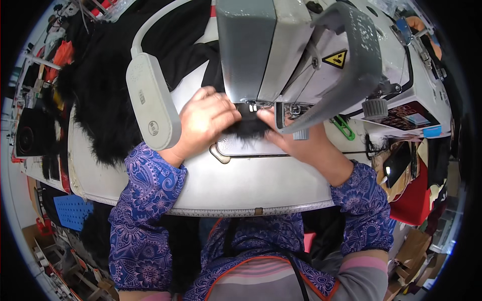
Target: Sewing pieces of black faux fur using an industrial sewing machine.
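Centrally placed: one sewing machine (246, 55), grey and white, with a yellow warning triangle on its head; all places below are given from it.

Black cloth (251, 126), one piece, fluffy along its near edge: lies under the head of the sewing machine, at the needle area, between two bare hands.

Left hand (208, 120): just left of the machine's head, fingers bent, fingertips on the black cloth; whether its grip pinches the cloth or only presses it cannot be told.

Right hand (304, 140): just right of the needle area, partly hidden by the machine's curved grey arm; thumb and forefinger reach the cloth's right side, set apart; whether this grip holds any of it cannot be told.

Sleeves, blue and purple, patterned: one on each forearm, on the near side of the machine.

Counter (251, 183), white: beneath the machine, with a measuring tape (301, 206) along its near edge.

Lamp (153, 103), white, on a bent neck: left of the machine, above the left wrist.

Black fur (100, 105), a large heap: left of the machine, beyond the lamp.

Green tool (343, 128), small, kind unclear: right of the machine's needle area, near the right hand.

Blue basket (74, 211), perforated: far left and nearer the wearer than the machine.
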A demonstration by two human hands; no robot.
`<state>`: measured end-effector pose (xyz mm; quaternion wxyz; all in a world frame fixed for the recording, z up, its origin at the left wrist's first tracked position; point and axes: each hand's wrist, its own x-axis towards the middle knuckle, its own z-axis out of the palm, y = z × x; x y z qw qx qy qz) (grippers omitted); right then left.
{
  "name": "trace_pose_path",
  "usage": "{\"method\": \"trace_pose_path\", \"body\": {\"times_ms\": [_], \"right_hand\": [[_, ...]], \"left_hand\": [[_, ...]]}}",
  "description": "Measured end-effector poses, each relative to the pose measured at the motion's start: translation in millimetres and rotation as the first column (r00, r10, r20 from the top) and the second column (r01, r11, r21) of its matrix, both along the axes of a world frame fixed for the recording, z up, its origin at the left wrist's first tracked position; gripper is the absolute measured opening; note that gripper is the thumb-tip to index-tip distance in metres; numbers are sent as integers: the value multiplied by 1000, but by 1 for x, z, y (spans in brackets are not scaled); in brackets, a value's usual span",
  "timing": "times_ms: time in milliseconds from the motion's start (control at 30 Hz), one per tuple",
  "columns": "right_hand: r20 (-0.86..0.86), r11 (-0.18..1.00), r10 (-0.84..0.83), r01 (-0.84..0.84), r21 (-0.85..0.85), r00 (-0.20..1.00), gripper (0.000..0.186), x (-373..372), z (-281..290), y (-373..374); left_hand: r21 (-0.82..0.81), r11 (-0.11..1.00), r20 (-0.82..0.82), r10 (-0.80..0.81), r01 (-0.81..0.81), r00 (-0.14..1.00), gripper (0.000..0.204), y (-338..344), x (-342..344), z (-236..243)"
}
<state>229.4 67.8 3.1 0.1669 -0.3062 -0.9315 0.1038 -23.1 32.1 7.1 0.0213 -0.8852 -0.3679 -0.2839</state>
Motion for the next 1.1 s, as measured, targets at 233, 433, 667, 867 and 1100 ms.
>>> {"method": "trace_pose_path", "body": {"times_ms": [233,433,667,867,1100], "right_hand": [[-28,995,41,-39,95,999,10,-5,3,-5],[-138,965,186,-155,211,973,21,-5,6,-7],[-138,982,144,-124,140,980,32,-4,10,-9],[-68,998,60,-57,41,996,32,-4,4,-9],[-100,989,134,-126,80,986,17,0,5,-2]], "left_hand": [[-16,1000,33,-26,27,999,21,-8,5,-7],[0,998,80,-66,66,995,27,-11,5,-10],[-142,989,6,-32,33,999,33,-17,4,-1],[-212,974,124,-53,78,991,32,-11,7,-8],[-104,994,-8,19,-20,1000,23,-11,5,-9]]}}
